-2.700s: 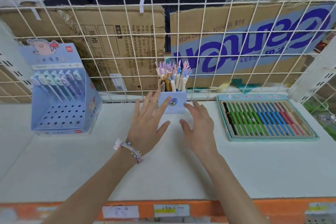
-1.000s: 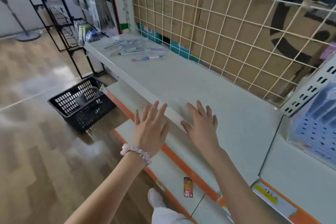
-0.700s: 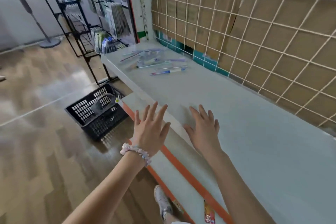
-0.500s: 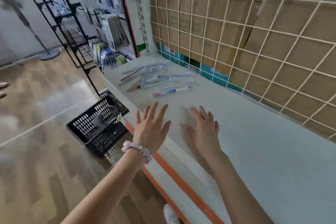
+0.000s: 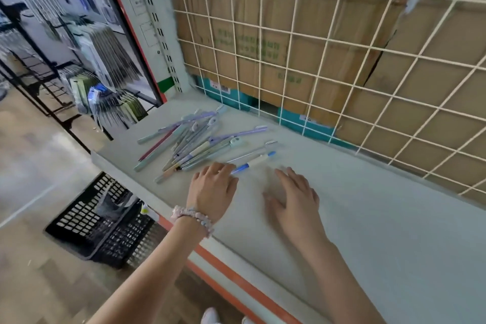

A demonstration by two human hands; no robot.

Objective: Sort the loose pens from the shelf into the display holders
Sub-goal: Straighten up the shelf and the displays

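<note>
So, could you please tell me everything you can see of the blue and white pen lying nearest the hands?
The blue and white pen is slim and looks like plastic: a blue grip end, a white middle and a small blue tip at the far end. It lies flat on the pale shelf, angled from lower left to upper right, at the near right edge of the pile of pens. A clear pen lies just behind it. Its blue end sits at the left hand fingertips; contact is unclear.

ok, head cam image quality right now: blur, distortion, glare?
Head view: the hanging racks at far left are motion-smeared, the right hand is slightly ghosted, the loose pens are fairly sharp; wide-angle bowing in the wire grid; soft light, faint floor sheen, no harsh glare.
</note>
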